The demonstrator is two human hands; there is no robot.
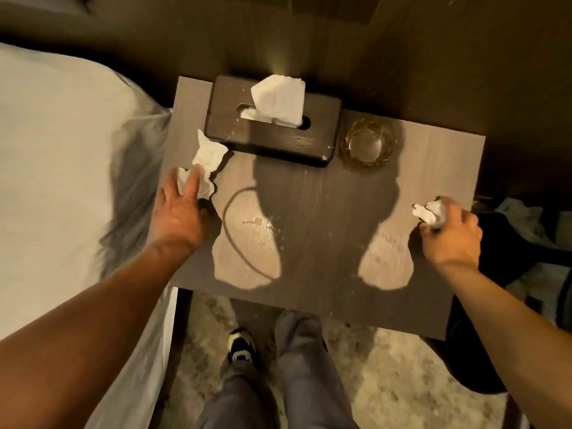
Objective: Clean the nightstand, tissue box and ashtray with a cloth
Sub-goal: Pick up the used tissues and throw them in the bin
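Observation:
A grey wood-grain nightstand fills the middle of the view. At its back stands a dark wooden tissue box with a white tissue sticking up from the slot. An amber glass ashtray sits just right of the box. My left hand rests at the nightstand's left edge, fingers on a crumpled white cloth that lies beside the box's front left corner. My right hand is near the right edge, closed around a small white spray nozzle or wad. Wet droplets glisten on the top.
A bed with a white sheet lies to the left of the nightstand. A dark wall panel rises behind it. Dark bags or clothes sit to the right. My legs and a shoe stand on patterned carpet below.

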